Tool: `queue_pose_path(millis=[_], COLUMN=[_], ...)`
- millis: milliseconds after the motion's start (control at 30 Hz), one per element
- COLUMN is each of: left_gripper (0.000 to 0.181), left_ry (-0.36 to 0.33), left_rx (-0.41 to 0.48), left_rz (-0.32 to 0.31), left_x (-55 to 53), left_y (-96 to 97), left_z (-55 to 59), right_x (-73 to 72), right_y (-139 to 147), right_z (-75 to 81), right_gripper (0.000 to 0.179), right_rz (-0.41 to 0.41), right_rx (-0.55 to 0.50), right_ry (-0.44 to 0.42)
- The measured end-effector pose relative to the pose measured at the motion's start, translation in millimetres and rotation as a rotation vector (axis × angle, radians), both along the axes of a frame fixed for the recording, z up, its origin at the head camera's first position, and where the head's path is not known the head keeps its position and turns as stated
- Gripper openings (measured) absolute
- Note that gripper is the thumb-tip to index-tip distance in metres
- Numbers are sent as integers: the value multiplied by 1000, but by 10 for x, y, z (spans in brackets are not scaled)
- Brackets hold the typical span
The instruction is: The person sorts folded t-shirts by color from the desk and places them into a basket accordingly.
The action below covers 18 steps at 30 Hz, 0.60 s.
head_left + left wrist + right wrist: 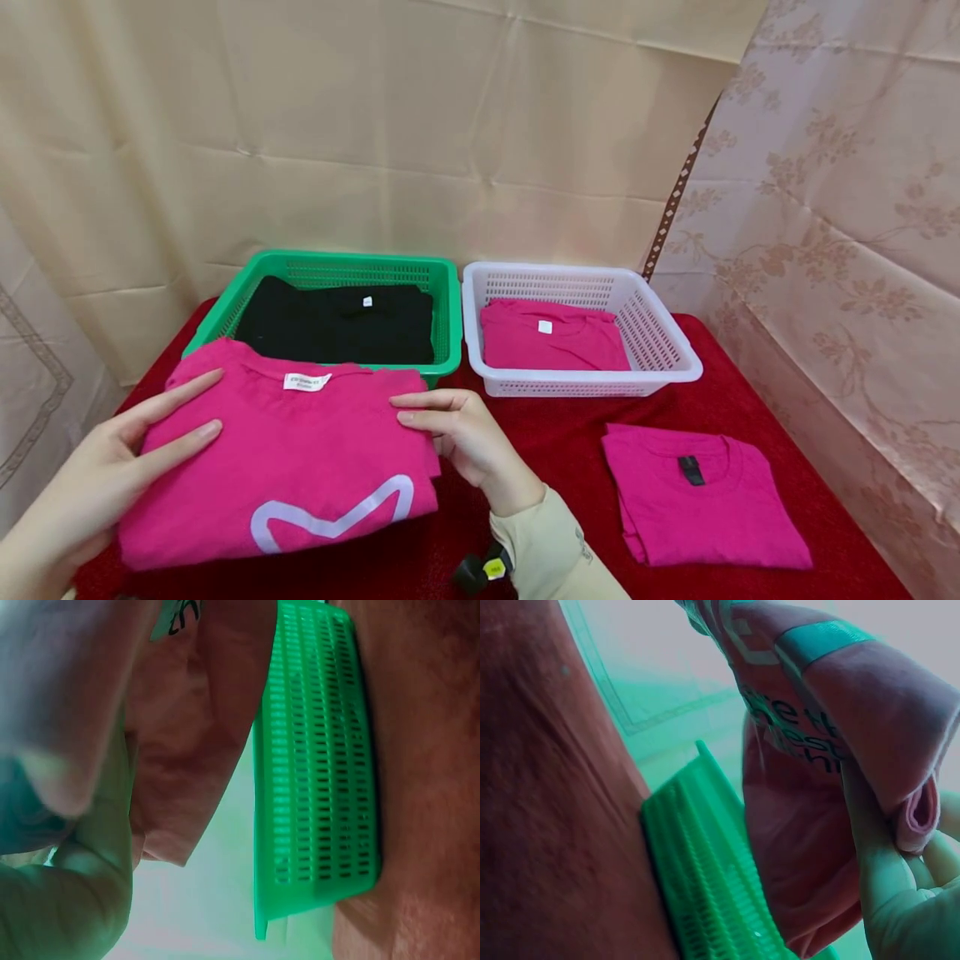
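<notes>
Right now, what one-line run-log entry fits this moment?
left hand: holds pink shirt; right hand: pinches same shirt; green basket: black garment; white basket: folded pink garment

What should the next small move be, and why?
Probably carry the held shirt right, over the white basket: left hand and right hand hold it up before the green basket, where a black garment lies, while the white one holds another pink garment.

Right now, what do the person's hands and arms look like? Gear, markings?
Left hand and right hand: ungloved. The right sleeve is pale cream with a small grey motif; a black device with a yellow label shows beside it.
</notes>
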<state>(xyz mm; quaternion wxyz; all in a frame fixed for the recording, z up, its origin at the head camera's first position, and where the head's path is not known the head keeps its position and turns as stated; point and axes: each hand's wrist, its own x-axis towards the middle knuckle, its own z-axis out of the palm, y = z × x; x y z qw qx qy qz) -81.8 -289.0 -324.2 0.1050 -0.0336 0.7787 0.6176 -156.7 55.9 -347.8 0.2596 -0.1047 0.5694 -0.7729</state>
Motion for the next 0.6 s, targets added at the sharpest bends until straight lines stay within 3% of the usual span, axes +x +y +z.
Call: queue_pose_path(millis=[200,433,600], left_gripper=[58,57,56], left_ry=[17,35,55], left_rx=[82,18,67], left_rz=[-11,17,46], left_x=[-46,-143,-227], left_y=[178,380,529], left_z=[84,211,278], right_x=[-31,-40,-81], right_y=[154,334,465], right_z=[75,173,251], right_gripper=[30,27,31], right_rz=[-46,-119,-167], right_rx=[-25,-52,-44], right_ry=[5,49,99])
